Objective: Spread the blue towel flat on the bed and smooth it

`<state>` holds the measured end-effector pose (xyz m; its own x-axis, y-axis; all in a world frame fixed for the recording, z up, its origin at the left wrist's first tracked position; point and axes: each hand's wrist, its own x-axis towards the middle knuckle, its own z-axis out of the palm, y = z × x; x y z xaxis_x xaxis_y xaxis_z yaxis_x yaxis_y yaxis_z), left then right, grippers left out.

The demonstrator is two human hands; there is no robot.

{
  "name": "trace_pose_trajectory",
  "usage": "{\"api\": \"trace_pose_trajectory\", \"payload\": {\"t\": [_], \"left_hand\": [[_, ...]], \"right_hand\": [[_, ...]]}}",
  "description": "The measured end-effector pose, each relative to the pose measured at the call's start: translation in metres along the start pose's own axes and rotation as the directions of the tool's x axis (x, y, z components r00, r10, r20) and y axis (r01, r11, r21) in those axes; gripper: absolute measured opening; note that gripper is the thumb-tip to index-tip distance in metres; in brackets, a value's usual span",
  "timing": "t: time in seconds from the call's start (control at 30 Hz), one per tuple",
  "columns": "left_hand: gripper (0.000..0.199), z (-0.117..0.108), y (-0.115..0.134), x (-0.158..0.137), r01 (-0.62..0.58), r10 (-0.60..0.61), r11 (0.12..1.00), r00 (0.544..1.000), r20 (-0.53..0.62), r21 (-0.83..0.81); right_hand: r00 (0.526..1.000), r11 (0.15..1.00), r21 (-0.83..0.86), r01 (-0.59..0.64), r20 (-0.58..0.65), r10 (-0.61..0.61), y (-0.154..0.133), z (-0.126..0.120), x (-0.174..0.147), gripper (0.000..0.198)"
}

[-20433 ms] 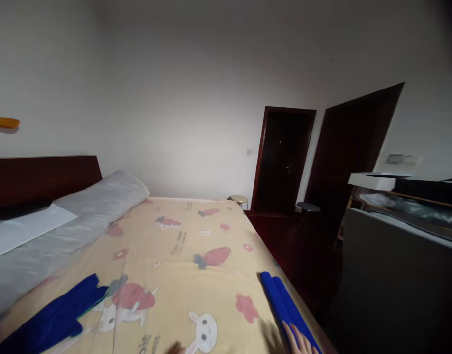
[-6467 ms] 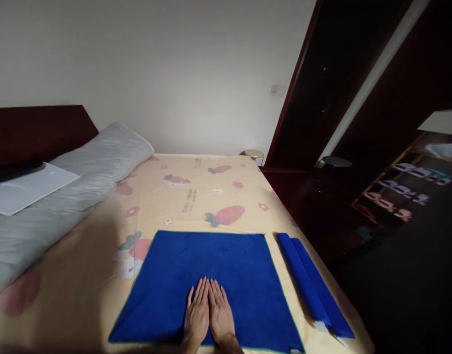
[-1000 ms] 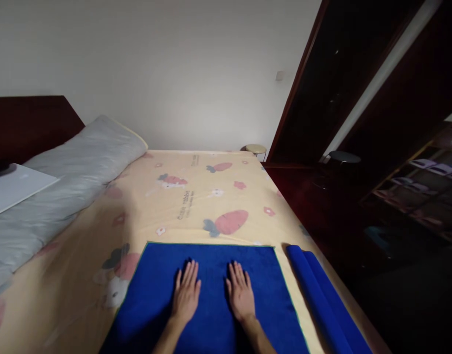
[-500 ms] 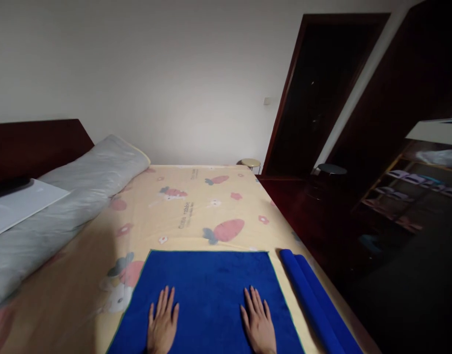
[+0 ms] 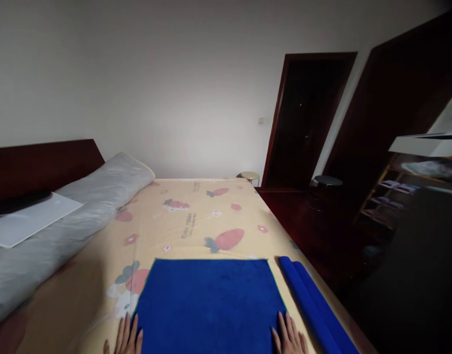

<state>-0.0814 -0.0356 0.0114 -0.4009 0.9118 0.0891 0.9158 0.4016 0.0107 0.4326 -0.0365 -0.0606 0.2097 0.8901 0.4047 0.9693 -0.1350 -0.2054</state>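
Observation:
A blue towel (image 5: 209, 302) lies spread flat on the bed's yellow sheet (image 5: 196, 216), which is printed with carrots and rabbits. My left hand (image 5: 126, 339) rests at the towel's left edge, fingers apart, partly cut off by the bottom of the picture. At the towel's right edge my right hand (image 5: 289, 339) lies flat, fingers spread. Neither hand grips anything. Just right of the flat towel, two rolled blue towels (image 5: 314, 307) lie side by side near the bed's right edge.
A long grey bolster (image 5: 64, 226) runs along the dark wooden headboard (image 5: 38, 164) at left, with a white board (image 5: 27, 223) on it. Two small stools (image 5: 250, 176) stand beyond the bed near dark doorways. A shelf unit (image 5: 399, 196) is at right.
My hands have slid apart from the towel's middle to its left and right edges and toward me. The view has tilted up, so the hands sit at the bottom edge.

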Motion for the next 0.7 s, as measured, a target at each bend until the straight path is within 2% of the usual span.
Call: {"api": "trace_pose_trajectory", "payload": {"t": [0.07,0.17,0.23,0.27,0.33,0.4,0.47,0.57,0.7], "left_hand": [[0.055,-0.002,0.033,-0.007,-0.067,0.065,0.997,0.996,-0.057,-0.026],[0.051,0.004,0.099,-0.03,-0.237,0.227,0.962,0.97,-0.086,-0.138],[0.051,0.018,0.141,-0.049,-0.343,0.336,0.915,0.939,-0.072,-0.213],[0.052,0.027,0.159,-0.057,-0.358,0.353,0.906,0.933,-0.067,-0.225],[0.053,0.045,0.186,-0.072,-0.372,0.388,0.903,0.921,0.034,-0.217],[0.054,0.059,0.197,-0.081,-0.382,0.409,0.899,0.907,0.099,-0.213],[0.056,0.063,0.197,-0.086,-0.4,0.431,0.89,0.894,0.121,-0.218],[0.06,0.056,0.187,-0.092,-0.446,0.477,0.867,0.872,0.109,-0.222],[0.049,0.041,0.178,-0.101,-0.504,0.528,0.837,0.846,0.071,-0.214]], "right_hand": [[1.0,1.0,0.006,0.015,0.002,-0.015,-0.028,-0.002,0.003,0.063],[0.993,0.995,0.067,0.071,0.091,-0.077,-0.09,0.003,0.004,0.065],[0.976,0.983,0.135,0.122,0.165,-0.144,-0.133,0.016,-0.003,0.056],[0.965,0.976,0.164,0.145,0.195,-0.176,-0.152,0.025,-0.009,0.051],[0.955,0.968,0.192,0.161,0.217,-0.202,-0.178,0.042,-0.022,0.046],[0.963,0.971,0.192,0.143,0.198,-0.181,-0.189,0.055,-0.034,0.045],[0.953,0.961,0.215,0.175,0.209,-0.22,-0.188,0.06,-0.041,0.048],[0.915,0.937,0.252,0.244,0.26,-0.308,-0.18,0.06,-0.044,0.052],[0.944,0.957,0.206,0.202,0.221,-0.247,-0.177,0.063,-0.042,0.05]]}}
